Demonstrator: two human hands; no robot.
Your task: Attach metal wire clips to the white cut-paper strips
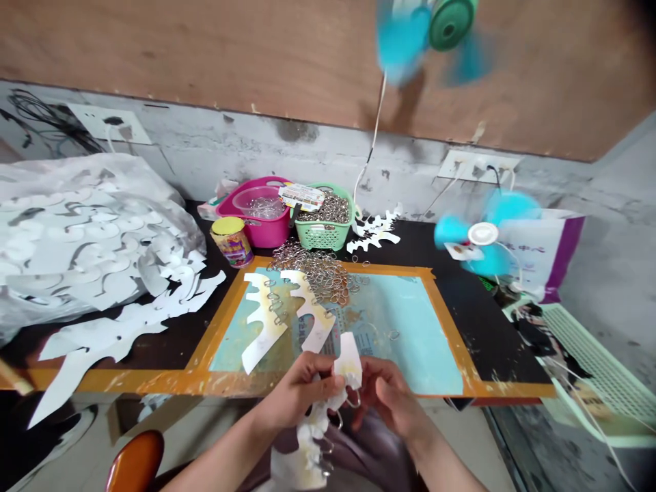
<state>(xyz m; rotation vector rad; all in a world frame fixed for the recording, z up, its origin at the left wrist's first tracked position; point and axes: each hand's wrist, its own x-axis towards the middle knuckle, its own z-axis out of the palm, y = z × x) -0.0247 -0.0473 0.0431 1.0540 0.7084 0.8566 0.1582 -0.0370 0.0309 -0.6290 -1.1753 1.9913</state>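
Observation:
A white cut-out strip [347,355] with a wavy edge, its material unclear, hangs down over the lap in front of the table edge. Several metal rings [353,398] sit along its right side. My left hand [310,384] is closed on the strip, thumb in front. My right hand [392,396] is at the strip's right edge beside a ring, fingers curled; what they pinch is hidden. Beyond my hands, a left white piece [261,324] and a right white piece [312,311] lie on the light-blue mat [410,328], both with rings along one edge and yellowish stains.
Loose metal rings [328,273] are heaped behind the pieces. A pink basket [266,232], green basket [322,236] and yellow-topped can [232,242] stand behind. White cut-outs fill a plastic bag [97,239] at left. Blue-bladed fans [482,234] spin at right and above.

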